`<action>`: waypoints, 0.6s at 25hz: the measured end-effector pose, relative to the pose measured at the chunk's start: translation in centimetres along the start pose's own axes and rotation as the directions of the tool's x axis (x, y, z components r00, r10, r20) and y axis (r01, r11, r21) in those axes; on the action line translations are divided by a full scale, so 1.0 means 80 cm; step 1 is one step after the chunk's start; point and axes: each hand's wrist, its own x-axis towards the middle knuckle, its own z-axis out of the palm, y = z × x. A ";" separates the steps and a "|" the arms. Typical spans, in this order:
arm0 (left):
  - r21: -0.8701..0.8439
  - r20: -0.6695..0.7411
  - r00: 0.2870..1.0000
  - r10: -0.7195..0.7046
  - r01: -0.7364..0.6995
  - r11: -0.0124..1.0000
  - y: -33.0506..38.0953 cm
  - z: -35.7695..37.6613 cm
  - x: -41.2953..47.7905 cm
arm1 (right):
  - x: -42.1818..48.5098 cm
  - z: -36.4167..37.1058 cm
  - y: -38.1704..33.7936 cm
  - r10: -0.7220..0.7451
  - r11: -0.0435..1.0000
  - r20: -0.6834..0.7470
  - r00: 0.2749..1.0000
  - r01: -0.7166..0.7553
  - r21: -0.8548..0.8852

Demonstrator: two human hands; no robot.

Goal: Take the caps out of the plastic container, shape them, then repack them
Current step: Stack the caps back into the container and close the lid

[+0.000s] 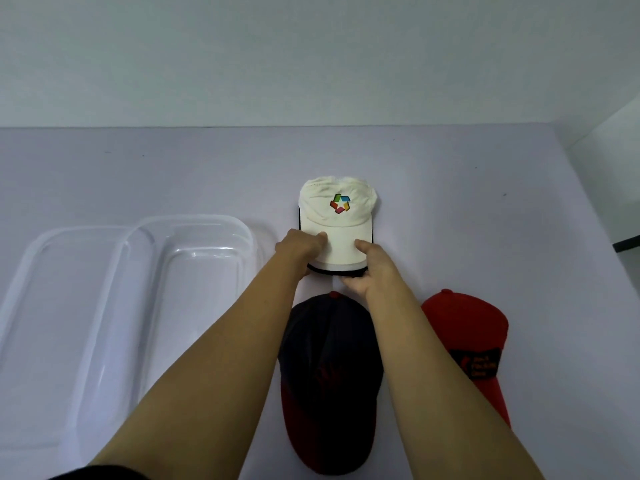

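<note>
From the head camera, the white fabric cap with a multicoloured star logo lies on the pale lilac surface, straight ahead of the person. Its long axis runs away from them, with the crown far and the flat brim near. The left hand and right hand are equally close and pinch the brim's two sides, thumbs on top and fingers curled under the front edge. Both forearms reach forward and converge on the brim, so I judge that any bending of it would be done across this axis.

The navy cap with a red brim lies just below the hands, with the red cap to its right. The clear plastic container sits well to the left, holding no cap, beside a second clear piece, likely its lid.
</note>
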 end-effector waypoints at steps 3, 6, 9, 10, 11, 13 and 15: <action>0.114 -0.045 0.995 0.091 -0.085 0.990 0.006 -0.012 -0.030 | -0.022 -0.014 -0.006 -0.070 0.976 -0.183 0.981 0.029 -0.218; 0.134 -0.123 0.947 0.296 -0.280 0.951 -0.007 -0.023 -0.101 | -0.082 -0.055 0.014 -0.359 0.840 0.012 0.933 0.329 -0.432; 0.124 -0.233 0.836 0.497 -0.482 0.868 -0.073 -0.015 -0.178 | -0.140 -0.123 0.071 -0.490 0.653 0.256 0.833 0.545 -0.525; 0.133 -0.239 0.816 0.526 -0.509 0.850 -0.104 -0.009 -0.201 | -0.147 -0.146 0.094 -0.500 0.600 0.297 0.814 0.572 -0.559; 0.141 -0.229 0.817 0.530 -0.511 0.848 -0.136 -0.003 -0.220 | -0.150 -0.166 0.116 -0.506 0.559 0.310 0.805 0.580 -0.593; 0.108 -0.224 0.865 0.449 -0.436 0.893 -0.192 0.009 -0.249 | -0.153 -0.203 0.152 -0.514 0.500 0.304 0.802 0.568 -0.653; -0.049 -0.289 0.930 0.229 -0.254 0.966 -0.233 0.019 -0.265 | -0.157 -0.224 0.162 -0.517 0.449 0.287 0.806 0.541 -0.712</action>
